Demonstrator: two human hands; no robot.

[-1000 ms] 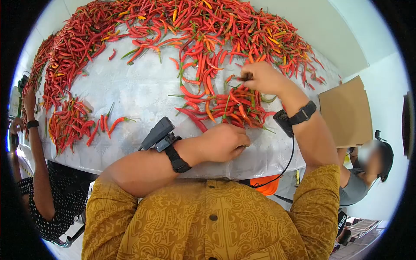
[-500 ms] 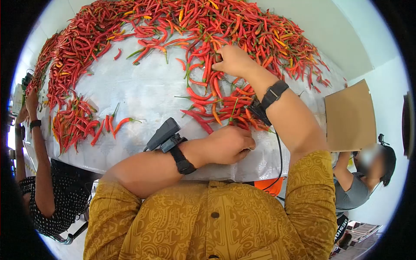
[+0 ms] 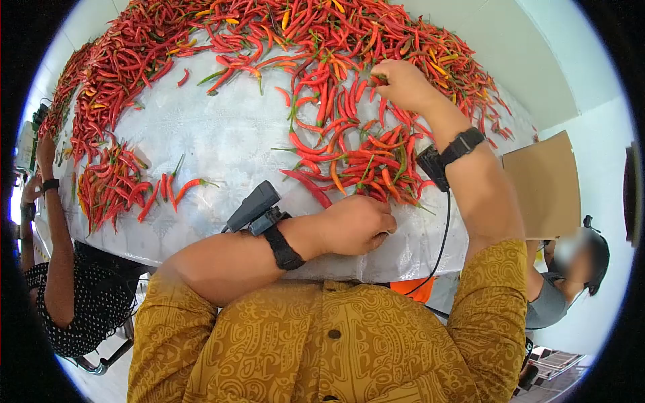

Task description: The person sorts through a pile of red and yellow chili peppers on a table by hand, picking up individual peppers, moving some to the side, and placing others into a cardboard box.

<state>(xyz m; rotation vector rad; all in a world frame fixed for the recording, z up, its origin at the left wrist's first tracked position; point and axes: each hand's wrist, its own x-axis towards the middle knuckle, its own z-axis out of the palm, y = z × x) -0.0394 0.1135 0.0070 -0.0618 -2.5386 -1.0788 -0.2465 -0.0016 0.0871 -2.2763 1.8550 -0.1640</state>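
Note:
Red chili peppers, some orange or green, lie heaped along the far and left parts of the covered table. A looser group of peppers spreads across the middle right. My left hand rests closed at the near edge of that group; whatever its curled fingers hold is hidden. Farther out, my right hand is over the right part of the pile, fingers pinched around something dark and too small to make out. Both wrists wear straps with black devices.
A smaller pepper pile is at the left. A co-worker's arm reaches the table's left edge. At the right are a cardboard sheet and another person. A black cable hangs from my right wrist.
My right hand has moved to the right and slightly away from me, uncovering more peppers beneath. My left hand has stayed in place.

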